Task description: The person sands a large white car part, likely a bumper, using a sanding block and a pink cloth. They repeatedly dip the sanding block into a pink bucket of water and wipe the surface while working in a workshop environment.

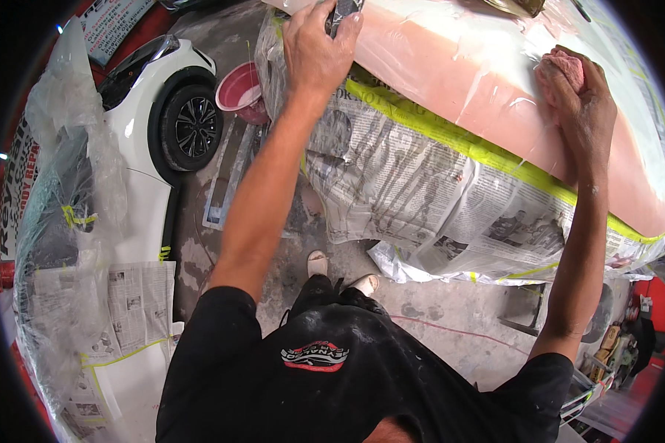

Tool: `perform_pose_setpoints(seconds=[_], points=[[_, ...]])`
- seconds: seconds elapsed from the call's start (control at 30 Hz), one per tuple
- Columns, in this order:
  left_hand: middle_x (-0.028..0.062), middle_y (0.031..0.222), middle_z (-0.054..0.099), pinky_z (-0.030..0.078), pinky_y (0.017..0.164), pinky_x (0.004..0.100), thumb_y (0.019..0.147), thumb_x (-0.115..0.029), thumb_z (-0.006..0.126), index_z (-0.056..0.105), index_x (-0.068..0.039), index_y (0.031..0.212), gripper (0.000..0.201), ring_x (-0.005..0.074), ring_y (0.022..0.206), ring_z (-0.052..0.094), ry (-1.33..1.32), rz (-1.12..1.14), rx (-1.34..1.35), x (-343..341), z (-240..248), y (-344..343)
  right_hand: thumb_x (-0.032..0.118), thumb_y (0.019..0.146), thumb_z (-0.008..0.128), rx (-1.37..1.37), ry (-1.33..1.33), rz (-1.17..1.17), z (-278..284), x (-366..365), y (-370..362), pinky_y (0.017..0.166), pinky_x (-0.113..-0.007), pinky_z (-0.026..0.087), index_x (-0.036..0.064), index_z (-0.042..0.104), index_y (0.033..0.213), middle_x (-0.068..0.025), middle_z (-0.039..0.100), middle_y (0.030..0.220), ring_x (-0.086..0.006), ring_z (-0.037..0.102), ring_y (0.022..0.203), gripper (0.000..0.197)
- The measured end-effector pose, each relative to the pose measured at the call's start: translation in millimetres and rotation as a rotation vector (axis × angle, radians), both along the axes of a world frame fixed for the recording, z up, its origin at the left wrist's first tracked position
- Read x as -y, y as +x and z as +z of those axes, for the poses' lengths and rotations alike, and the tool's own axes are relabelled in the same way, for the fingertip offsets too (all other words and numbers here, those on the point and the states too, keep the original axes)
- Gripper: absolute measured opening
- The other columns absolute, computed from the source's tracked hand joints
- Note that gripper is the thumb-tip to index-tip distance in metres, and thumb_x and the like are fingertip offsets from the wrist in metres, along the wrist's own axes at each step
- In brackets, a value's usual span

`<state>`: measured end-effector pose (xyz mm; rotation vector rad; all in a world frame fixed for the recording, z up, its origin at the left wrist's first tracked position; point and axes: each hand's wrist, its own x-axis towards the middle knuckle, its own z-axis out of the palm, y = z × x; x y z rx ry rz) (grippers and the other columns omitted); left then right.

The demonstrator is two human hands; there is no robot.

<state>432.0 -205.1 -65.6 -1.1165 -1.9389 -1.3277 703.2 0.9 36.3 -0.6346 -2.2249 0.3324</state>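
Observation:
A wet car panel (421, 70), patched in pink and white, spans the upper right, with whitish runs down its surface. At its far left end, my left hand (318, 55) grips a dark sanding block (343, 15) against the panel; the block is cut off by the top edge of the view. Farther right, the fingers of my right hand (590, 103) are closed round a crumpled pink rag (563, 72) pressed on the panel. Yellow-green masking tape (488, 153) follows the panel's lower edge, and wet newspaper (428, 184) hangs below it.
A pink bucket (238, 92) holding cloudy liquid stands left of the panel. Beyond it is a white car (142, 122), partly covered by plastic sheeting (70, 140) and newspaper. A thin red hose (458, 330) crosses the concrete floor. Shelving with supplies (606, 351) is at the lower right.

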Motion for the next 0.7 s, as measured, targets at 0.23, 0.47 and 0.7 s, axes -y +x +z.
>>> perform_pose_setpoints(seconds=[0.23,0.47,0.7], points=[[0.0284,0.130,0.062,0.051,0.096,0.0520,0.092,-0.040,0.073,0.072,-0.002,0.126,0.051,0.0437,0.115,0.059,-0.062,-0.134,-0.375,6,-4,102,0.026,0.094,0.072,-0.059,0.048,0.019,-5,-9,4,0.088,-0.031,0.053,0.0014,0.072,0.122,-0.0097,0.069,0.111,-0.0196,0.069,0.097,0.037],[0.0280,0.129,0.064,0.049,0.102,0.0509,0.090,-0.038,0.076,0.073,-0.004,0.125,0.049,0.0422,0.115,0.060,-0.054,-0.125,-0.310,-21,19,80,0.029,0.090,0.075,-0.080,0.130,0.026,-4,0,1,0.085,-0.034,0.054,0.0042,0.072,0.121,-0.0112,0.069,0.112,-0.0211,0.069,0.092,0.040],[0.0314,0.139,0.059,0.049,0.105,0.0536,0.090,-0.041,0.076,0.072,-0.006,0.130,0.053,0.0406,0.118,0.060,-0.150,-0.255,-0.212,-35,42,48,0.030,0.090,0.075,-0.052,0.083,-0.030,-5,3,3,0.088,-0.033,0.053,0.0046,0.072,0.122,-0.0124,0.069,0.113,-0.0235,0.069,0.095,0.041]])
